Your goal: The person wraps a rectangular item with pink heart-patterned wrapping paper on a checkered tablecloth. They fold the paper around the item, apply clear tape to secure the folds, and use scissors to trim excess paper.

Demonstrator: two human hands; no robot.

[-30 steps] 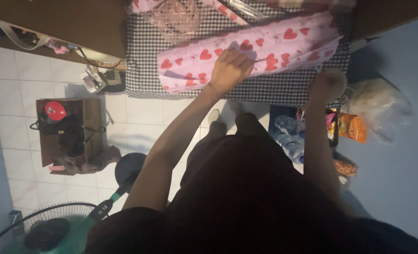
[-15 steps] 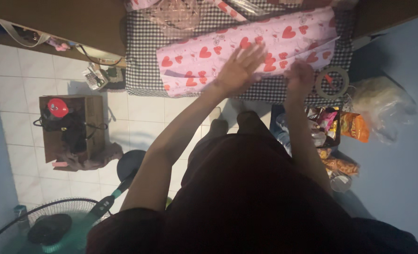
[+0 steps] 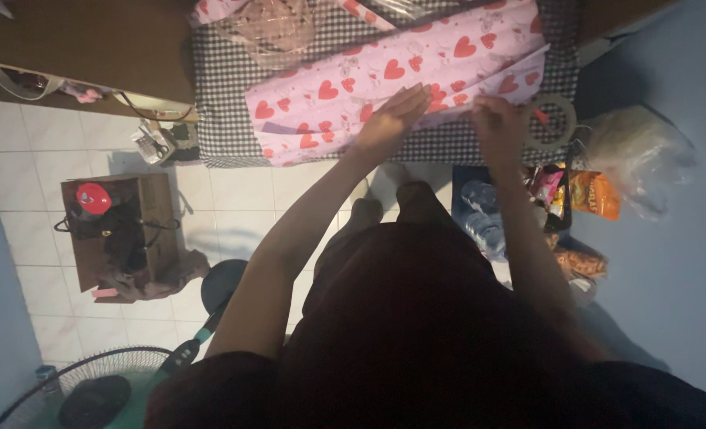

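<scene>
Now we press our left hand (image 3: 391, 119), fingers spread flat, on the pink heart-printed wrapping paper (image 3: 385, 79) over the far checkered cloth (image 3: 218, 95). Our right hand (image 3: 497, 121) pinches its near edge; thin, light, tear-prone, it seems best held at edges.

Parcels: we count one, wrapped in pink heart paper (image 3: 385, 83)
Tape rolls: one (image 3: 550, 121)
Fans: one (image 3: 91, 389)
Our hands: two, left (image 3: 391, 119) and right (image 3: 497, 127)
</scene>
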